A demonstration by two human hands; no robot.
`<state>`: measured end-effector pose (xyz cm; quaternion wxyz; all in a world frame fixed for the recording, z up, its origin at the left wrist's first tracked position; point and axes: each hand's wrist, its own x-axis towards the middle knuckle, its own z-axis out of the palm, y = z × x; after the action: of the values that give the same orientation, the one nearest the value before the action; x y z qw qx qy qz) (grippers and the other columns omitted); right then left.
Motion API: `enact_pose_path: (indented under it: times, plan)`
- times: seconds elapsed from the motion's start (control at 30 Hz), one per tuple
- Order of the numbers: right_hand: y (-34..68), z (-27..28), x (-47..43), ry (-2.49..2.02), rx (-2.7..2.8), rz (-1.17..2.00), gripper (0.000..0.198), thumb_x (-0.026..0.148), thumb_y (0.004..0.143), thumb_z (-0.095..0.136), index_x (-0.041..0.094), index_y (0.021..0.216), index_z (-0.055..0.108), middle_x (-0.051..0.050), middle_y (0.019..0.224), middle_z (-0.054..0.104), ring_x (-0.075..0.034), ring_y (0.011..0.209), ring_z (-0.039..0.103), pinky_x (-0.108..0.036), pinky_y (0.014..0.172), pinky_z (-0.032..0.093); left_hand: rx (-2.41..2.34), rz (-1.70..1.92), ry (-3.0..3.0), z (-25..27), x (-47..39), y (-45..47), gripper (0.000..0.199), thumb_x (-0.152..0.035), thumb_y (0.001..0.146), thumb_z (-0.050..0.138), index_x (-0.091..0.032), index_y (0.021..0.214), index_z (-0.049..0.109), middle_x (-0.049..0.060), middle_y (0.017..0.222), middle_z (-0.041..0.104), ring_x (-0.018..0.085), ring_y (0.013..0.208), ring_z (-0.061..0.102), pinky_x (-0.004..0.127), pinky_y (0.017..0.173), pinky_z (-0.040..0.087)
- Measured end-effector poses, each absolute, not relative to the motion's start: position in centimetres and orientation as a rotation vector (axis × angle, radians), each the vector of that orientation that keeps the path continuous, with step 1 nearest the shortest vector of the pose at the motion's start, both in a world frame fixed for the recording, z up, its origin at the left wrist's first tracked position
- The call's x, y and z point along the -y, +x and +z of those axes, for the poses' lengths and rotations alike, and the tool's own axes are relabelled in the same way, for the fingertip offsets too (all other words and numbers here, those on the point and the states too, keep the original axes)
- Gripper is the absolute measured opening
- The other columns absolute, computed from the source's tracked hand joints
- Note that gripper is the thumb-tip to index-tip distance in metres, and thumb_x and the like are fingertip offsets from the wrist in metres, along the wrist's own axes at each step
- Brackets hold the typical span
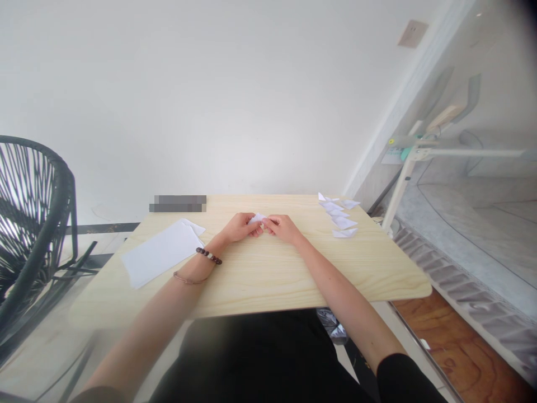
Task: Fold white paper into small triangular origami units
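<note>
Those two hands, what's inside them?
A small piece of white paper, held between the left hand and right hand. Only its upper part shows; they cover the rest, so I can't see its whole shape.

Your left hand and right hand pinch a small folded paper over the surface; white paper sheets lie to the left, pointed folded-paper pieces to the right.
</note>
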<state>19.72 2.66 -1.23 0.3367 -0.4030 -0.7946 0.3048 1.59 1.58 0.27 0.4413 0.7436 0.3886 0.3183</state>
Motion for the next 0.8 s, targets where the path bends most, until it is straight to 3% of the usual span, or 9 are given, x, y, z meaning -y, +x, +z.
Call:
enact_pose_path:
  times: [0.8]
  plan:
    - [19.54, -0.91, -2.23, -1.071, 1.992, 0.847, 0.042, 0.050, 0.078, 0.037, 0.015, 0.064, 0.056, 0.002, 0.051, 0.051, -0.007, 0.045, 0.044, -0.019, 0.048, 0.035, -0.918, 0.786, 1.686, 0.02, -1.90, 1.65, 0.038, -0.046, 0.071, 0.055, -0.010, 0.084, 0.060, 0.010, 0.080, 0.066, 0.015, 0.062, 0.061, 0.025, 0.057, 0.046]
